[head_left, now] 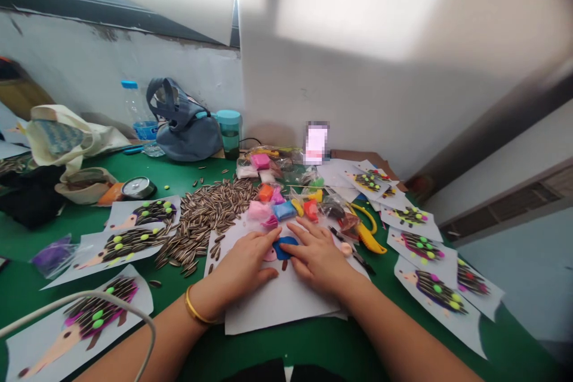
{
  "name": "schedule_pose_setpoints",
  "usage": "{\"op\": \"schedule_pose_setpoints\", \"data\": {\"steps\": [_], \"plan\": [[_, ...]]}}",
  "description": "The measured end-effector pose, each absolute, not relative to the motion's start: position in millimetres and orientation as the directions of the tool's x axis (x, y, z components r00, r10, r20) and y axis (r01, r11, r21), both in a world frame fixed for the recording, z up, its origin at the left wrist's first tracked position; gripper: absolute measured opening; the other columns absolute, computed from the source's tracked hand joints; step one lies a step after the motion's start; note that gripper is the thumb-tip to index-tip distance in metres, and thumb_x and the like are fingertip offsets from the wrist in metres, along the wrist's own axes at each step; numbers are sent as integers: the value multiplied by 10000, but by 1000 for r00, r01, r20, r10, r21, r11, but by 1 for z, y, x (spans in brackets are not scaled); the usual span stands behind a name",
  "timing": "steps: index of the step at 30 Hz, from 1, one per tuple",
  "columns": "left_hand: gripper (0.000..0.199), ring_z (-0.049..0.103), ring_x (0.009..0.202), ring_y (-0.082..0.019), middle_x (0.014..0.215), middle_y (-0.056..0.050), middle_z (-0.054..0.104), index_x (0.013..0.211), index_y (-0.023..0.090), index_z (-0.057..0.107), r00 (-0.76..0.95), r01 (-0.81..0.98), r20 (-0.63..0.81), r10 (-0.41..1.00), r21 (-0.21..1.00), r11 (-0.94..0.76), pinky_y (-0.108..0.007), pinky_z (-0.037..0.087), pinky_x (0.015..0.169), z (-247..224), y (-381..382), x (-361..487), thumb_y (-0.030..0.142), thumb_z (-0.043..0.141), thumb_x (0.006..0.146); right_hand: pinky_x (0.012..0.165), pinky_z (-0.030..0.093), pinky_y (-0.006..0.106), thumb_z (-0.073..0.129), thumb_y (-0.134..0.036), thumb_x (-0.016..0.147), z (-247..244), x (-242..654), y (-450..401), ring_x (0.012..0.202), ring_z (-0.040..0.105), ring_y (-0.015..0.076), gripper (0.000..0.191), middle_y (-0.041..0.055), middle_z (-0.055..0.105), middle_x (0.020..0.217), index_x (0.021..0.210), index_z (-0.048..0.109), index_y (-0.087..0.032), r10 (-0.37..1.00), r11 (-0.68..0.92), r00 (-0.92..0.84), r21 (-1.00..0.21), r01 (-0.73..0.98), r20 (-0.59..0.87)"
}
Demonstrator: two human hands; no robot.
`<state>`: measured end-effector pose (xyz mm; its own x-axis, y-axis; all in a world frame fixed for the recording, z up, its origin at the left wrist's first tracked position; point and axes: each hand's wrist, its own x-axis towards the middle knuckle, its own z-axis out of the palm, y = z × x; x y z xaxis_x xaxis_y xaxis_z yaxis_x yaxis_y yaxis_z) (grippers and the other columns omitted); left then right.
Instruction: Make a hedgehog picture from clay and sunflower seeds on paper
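Blue modelling clay [286, 248] lies flattened on a white sheet of paper [264, 310] in front of me. Beside it is a small pink patch, partly covered by my fingers, and a brown bit of clay [285, 265] just below. My left hand [248, 259] rests on the paper at the left edge of the blue clay, fingers stretched out and thumb apart. From the right, my right hand [316, 250] lies with spread fingers, fingertips touching the blue clay. Neither hand grips anything. A ball of peach clay [346, 249] sits to the right of my right hand.
A heap of sunflower seeds [215, 209] lies left of the paper. Packets of coloured clay [284, 210] sit behind my hands. Finished hedgehog pictures [418, 274] lie on both sides. Yellow-handled scissors [369, 236], a blue bag [185, 131] and a white cable [150, 334] are nearby.
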<state>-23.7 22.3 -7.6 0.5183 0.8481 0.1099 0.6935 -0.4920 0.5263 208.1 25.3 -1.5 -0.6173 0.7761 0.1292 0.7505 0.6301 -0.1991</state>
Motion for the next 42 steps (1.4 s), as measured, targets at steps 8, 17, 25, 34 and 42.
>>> {"op": "schedule_pose_setpoints", "data": {"steps": [8, 17, 25, 34, 42], "plan": [[852, 551, 1215, -309, 1341, -110, 588, 1498, 261, 357, 529, 675, 142, 837, 528, -516, -480, 454, 1040, -12, 23, -25, 234, 764, 750, 1057, 315, 565, 556, -302, 898, 4, 212, 21, 1447, 298, 322, 394, 27, 373, 1573, 1273, 633, -398, 729, 679, -680, -212, 702, 84], [878, 559, 1179, -292, 1298, -97, 596, 1508, 276, 331, 532, 671, 131, 837, 538, -510, -457, 458, 1029, -11, 23, -25, 222, 766, 748, 1071, 297, 553, 538, -316, 909, 4, 205, 20, 1449, 289, 315, 420, 34, 350, 1586, 1322, 600, -369, 739, 670, -668, -202, 715, 89], [891, 558, 1166, -297, 1286, -102, 595, 1513, 273, 329, 530, 682, 114, 840, 530, -503, -451, 458, 1020, -10, 24, -24, 233, 774, 741, 1056, 310, 536, 541, -322, 908, 0, 203, 20, 1445, 293, 315, 451, 40, 355, 1583, 1357, 570, -350, 735, 678, -664, -173, 715, 134], [869, 550, 1203, -292, 1325, -94, 586, 1514, 289, 317, 530, 675, 127, 839, 535, -508, -461, 450, 1038, -10, 23, -25, 237, 748, 761, 1046, 303, 520, 534, -305, 929, 4, 203, 18, 1435, 318, 307, 343, 47, 406, 1554, 1251, 649, -341, 691, 722, -700, -137, 678, 179], [855, 548, 1209, -300, 1327, -115, 585, 1507, 255, 332, 527, 683, 116, 842, 532, -500, -475, 446, 1047, -10, 22, -24, 234, 748, 760, 1048, 296, 527, 550, -301, 921, 9, 204, 18, 1442, 302, 307, 303, 37, 399, 1557, 1185, 685, -366, 686, 727, -713, -164, 666, 145]]}}
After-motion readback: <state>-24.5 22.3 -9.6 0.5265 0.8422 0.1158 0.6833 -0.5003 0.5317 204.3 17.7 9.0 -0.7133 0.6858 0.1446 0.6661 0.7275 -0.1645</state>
